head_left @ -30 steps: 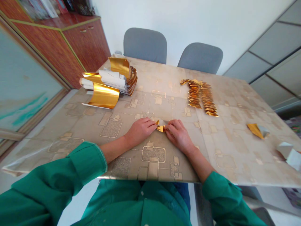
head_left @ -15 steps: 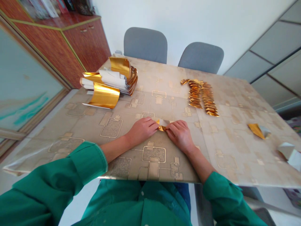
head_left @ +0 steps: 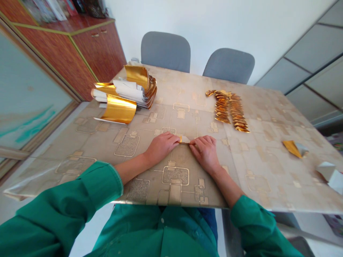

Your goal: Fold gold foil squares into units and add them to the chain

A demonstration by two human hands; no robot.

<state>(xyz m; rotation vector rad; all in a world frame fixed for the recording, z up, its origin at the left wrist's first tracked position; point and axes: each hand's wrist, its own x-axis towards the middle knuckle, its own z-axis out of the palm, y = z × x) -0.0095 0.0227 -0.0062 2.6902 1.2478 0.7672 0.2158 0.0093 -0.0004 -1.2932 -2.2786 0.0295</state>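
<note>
Here, my left hand [head_left: 163,147] pinched the left end of a folded gold-and-white paper strip [head_left: 184,140], fingers drawn together. The strip lay straight between my hands, down at the table [head_left: 261,153], its long axis running left to right, neither hand nearer. My right hand [head_left: 205,151], fingers likewise drawn together, pinched its right end.

Both ends of the gold-and-white foil paper [head_left: 184,139] are hidden beneath the left hand [head_left: 162,148] and right hand [head_left: 205,151]; its folds are too small to tell. White paper [head_left: 336,181] is cut by the right edge. Cabinet [head_left: 92,46] items [head_left: 57,10] are blurred and cropped. The desk [head_left: 184,123] hides the lower parts of the grey chairs [head_left: 166,51].
</note>
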